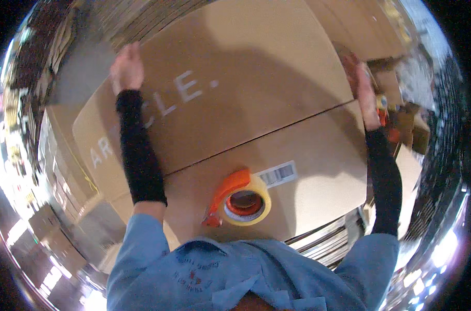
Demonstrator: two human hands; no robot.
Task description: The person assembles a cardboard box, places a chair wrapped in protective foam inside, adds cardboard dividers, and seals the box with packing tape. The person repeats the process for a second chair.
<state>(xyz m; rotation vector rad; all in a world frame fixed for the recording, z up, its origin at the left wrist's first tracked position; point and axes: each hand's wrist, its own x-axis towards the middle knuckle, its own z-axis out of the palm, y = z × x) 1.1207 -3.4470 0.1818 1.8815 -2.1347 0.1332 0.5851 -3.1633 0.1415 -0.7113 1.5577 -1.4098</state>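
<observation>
A large brown cardboard box (266,88) lies in front of me, its two top flaps meeting along a dark seam. My left hand (126,68) is closed on its far left edge, slightly blurred. At the right edge, my right hand (362,85) holds the side of the box, with some fingertips hidden or smeared. On the near flap rests an orange tape dispenser (232,182) carrying a yellowish roll of tape (263,203); neither hand touches it. A white barcode label (278,173) is stuck beside it, and pale lettering runs across the far flap.
Stacked flat cardboard (137,23) lies beyond the box at the far left. Another carton (64,150) stands to the left, and more cardboard (362,26) is at the far right. Orange objects (393,136) and clear plastic wrap (419,78) sit right of my right arm.
</observation>
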